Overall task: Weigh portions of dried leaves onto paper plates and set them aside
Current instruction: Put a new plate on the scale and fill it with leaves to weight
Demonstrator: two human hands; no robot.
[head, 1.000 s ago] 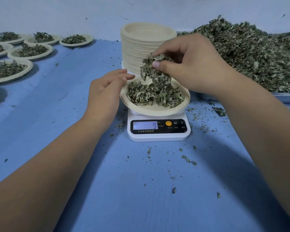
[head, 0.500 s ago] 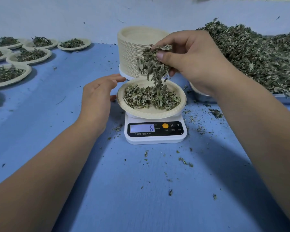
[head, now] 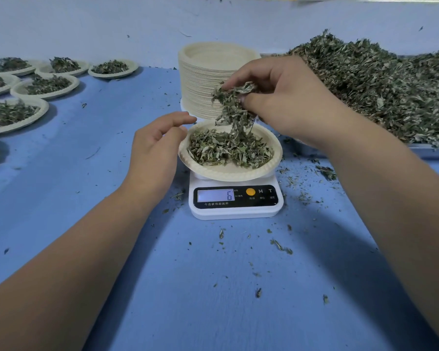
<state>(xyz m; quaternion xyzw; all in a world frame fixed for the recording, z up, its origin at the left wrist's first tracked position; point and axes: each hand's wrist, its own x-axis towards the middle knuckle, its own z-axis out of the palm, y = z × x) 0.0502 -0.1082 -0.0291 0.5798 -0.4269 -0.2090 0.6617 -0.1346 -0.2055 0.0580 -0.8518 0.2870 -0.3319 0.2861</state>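
Right hand (head: pixel 284 102) pinches dried leaves (head: pixel 232 102) above the paper plate (head: pixel 228 173) on the kitchen scale (head: pixel 235 211). Left hand (head: pixel 155 148), loosely curled and empty, sits at the plate's nine o'clock.

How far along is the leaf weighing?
Done: several filled round paper plates sit aside at the left. In hand: the right hand pinches a clump of dried green leaves over the paper plate on the white digital scale, which reads 6; the left hand hovers beside it. Left: a tall stack of empty paper plates and a heap of loose leaves.
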